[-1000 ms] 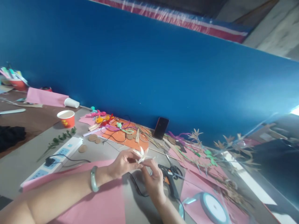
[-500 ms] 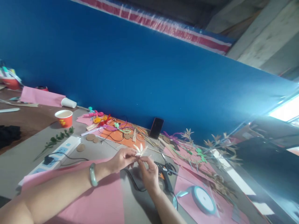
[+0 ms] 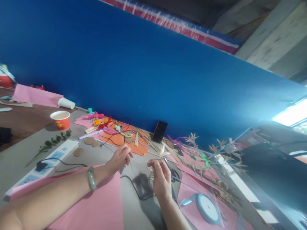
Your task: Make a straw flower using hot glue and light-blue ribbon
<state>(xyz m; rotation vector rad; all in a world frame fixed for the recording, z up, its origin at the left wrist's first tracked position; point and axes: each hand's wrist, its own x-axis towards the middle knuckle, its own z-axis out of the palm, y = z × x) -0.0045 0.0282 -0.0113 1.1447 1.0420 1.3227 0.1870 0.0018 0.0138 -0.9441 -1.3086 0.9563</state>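
My right hand (image 3: 161,179) is closed in a pinch, and a pale, pointed-petal flower (image 3: 162,150) stands up just above its fingertips. A few more pale strips show under those fingers. Off to the left, my left hand (image 3: 120,157) has its fingers drawn together; a very thin strand hangs near them, and what they hold is too small to make out. A jade-coloured bangle (image 3: 91,179) circles the left wrist. Partly hidden behind the right hand are black-handled scissors (image 3: 175,175). A black cable (image 3: 134,187) runs over the grey table below the hands.
Pink paper (image 3: 96,204) lies under the left forearm, beside a white power strip (image 3: 55,163) and a leafy sprig (image 3: 51,143). A red paper cup (image 3: 60,121) stands behind. A phone (image 3: 160,131) leans on the blue wall. Right are a ribbon spool (image 3: 208,208) and dried-looking flowers (image 3: 225,147).
My hands have come apart: the left has drawn left, the right has shifted right with the pale flower. The glue gun seen before is now mostly covered by the right hand.
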